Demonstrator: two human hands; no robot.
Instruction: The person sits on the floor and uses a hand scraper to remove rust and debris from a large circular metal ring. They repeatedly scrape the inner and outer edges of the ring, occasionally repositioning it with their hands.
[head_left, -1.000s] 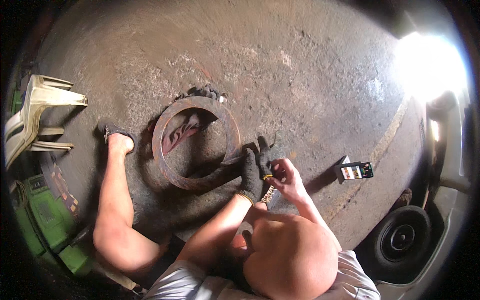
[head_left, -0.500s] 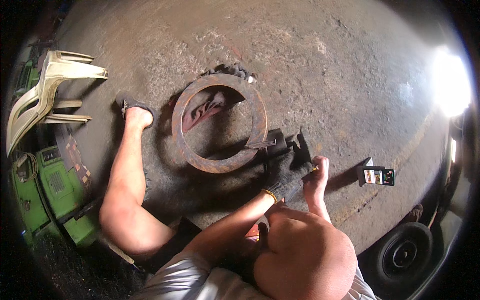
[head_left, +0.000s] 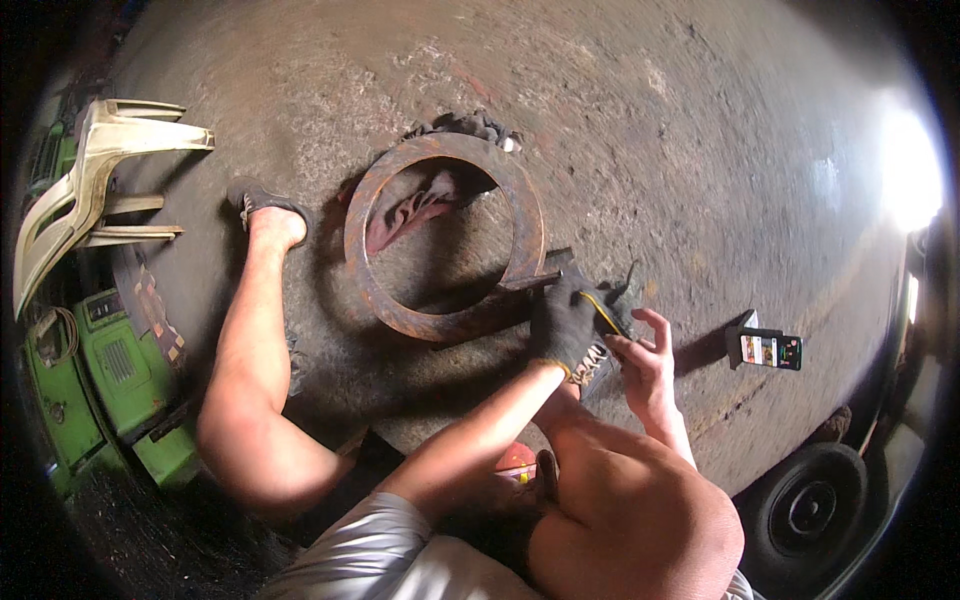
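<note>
My left hand [head_left: 563, 328], in a dark grey knit work glove with a yellow cuff edge, is closed on a second dark glove [head_left: 612, 303]. A yellow edge runs along that glove's opening. Close beside it is my right hand [head_left: 648, 362], bare, its fingers apart and bent toward the opening; one fingertip meets the edge. Left of the hands, a large rusty metal ring [head_left: 362, 262] is propped above the floor. A narrow dark bar [head_left: 530, 282] lies against its lower right side, running toward my left hand.
A reddish cloth [head_left: 405, 222] shows through the ring, and dark crumpled cloth [head_left: 470, 125] lies behind it. A phone [head_left: 770, 349] leans on a stand at right, above a wheel [head_left: 808, 508]. At left are an overturned pale plastic chair [head_left: 75, 190] and green machinery [head_left: 118, 365].
My right hand has drawn back slightly, and its fingers have spread from a closed pose. The loose glove has turned, bringing its yellow edge into view. My left hand has moved slightly up.
</note>
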